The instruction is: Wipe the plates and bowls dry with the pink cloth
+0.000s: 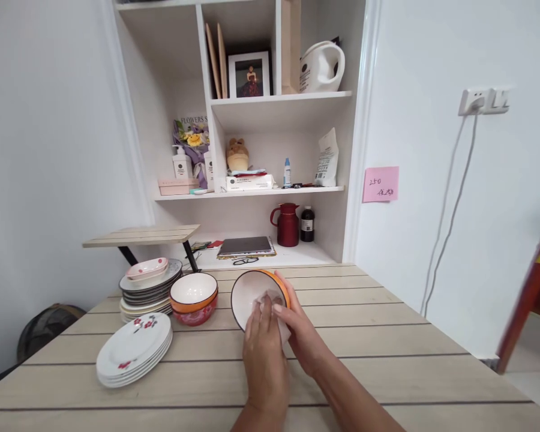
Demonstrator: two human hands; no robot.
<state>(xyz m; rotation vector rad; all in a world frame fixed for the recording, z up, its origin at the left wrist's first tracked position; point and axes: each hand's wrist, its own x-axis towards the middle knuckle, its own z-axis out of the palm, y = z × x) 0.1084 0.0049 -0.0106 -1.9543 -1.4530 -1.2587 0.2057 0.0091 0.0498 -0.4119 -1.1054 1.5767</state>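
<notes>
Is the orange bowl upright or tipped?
Tipped: the orange bowl is turned on edge, white inside facing the camera, right hand at its rim, left hand pressing a white cloth inside.

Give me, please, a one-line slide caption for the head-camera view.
Left hand presses a white cloth into a tilted orange bowl held by the right hand, beside stacked plates.

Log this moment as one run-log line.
left hand: white cloth inside orange bowl | right hand: holds tilted bowl | nearby: stacked bowls, plates
</notes>
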